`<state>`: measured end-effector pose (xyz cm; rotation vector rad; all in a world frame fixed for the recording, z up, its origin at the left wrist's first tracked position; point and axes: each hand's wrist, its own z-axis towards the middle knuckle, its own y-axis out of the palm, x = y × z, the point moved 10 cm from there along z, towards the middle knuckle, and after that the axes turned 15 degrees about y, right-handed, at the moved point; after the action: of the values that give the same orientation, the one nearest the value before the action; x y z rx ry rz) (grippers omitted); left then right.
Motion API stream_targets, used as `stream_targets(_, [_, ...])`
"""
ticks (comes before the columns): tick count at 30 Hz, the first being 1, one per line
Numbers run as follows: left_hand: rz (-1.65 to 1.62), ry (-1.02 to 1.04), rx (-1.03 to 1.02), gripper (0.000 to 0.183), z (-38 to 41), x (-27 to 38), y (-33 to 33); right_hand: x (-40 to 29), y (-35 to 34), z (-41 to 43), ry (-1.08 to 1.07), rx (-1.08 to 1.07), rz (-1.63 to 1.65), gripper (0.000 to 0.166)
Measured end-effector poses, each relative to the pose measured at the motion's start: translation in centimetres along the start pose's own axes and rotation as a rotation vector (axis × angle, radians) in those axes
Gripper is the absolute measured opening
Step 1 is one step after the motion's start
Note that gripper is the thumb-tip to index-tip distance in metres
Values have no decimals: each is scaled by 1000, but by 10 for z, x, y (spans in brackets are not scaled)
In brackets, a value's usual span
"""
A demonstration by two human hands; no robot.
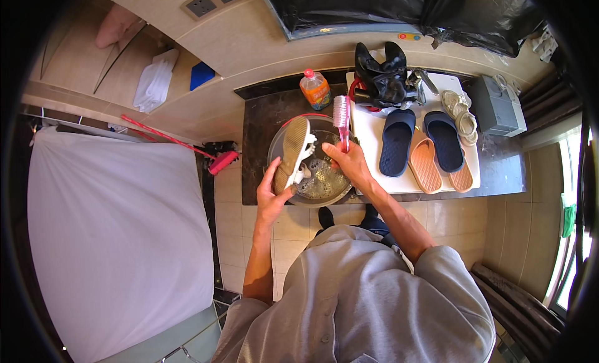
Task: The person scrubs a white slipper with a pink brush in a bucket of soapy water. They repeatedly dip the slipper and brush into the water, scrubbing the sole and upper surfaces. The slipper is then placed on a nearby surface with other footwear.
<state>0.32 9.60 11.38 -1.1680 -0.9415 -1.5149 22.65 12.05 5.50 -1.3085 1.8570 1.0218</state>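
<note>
My left hand (273, 197) grips a white sandal (294, 152) by its heel end, its tan ridged sole facing left. The sandal is tilted above a round basin (344, 194) of sudsy water. My right hand (350, 160) holds a pink-handled scrub brush (342, 117) upright by its handle, white bristles showing, just right of the sandal; the two do not touch. Behind the basin stands an orange bottle with a red cap (316, 90).
On a white board (369, 129) lie dark blue slides (398, 143), tan slippers (425, 168), beige sandals (461, 117) and black shoes (383, 75) by a faucet (423, 84). A grey box (498, 108) stands right. A red broom (223, 162) leans left of the dark counter (255, 129).
</note>
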Motion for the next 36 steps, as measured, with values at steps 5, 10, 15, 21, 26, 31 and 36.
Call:
stream_targets(5, [372, 134, -114, 82, -2, 3, 8, -10, -2, 11, 48, -16, 122, 42])
stream_targets(10, [654, 245, -242, 83, 3, 33, 31, -4, -4, 20, 71, -62, 171, 37])
stream_targets(15, [765, 269, -257, 88, 4, 34, 33, 8, -5, 22, 129, -104, 314, 35])
stream_targets(21, [808, 242, -59, 91, 6, 23, 5, 7, -8, 13, 163, -111, 448, 38])
stream_targets(26, [727, -48, 110, 90, -5, -7, -22, -5, -18, 3, 20, 2, 468, 36])
stream_targets(31, [-20, -419, 157, 57, -38, -72, -17, -31, 1, -27, -240, 39, 285, 28])
stream_targets(36, [-749, -636, 102, 88, -39, -75, 40, -43, 42, -72, -496, -82, -217, 30])
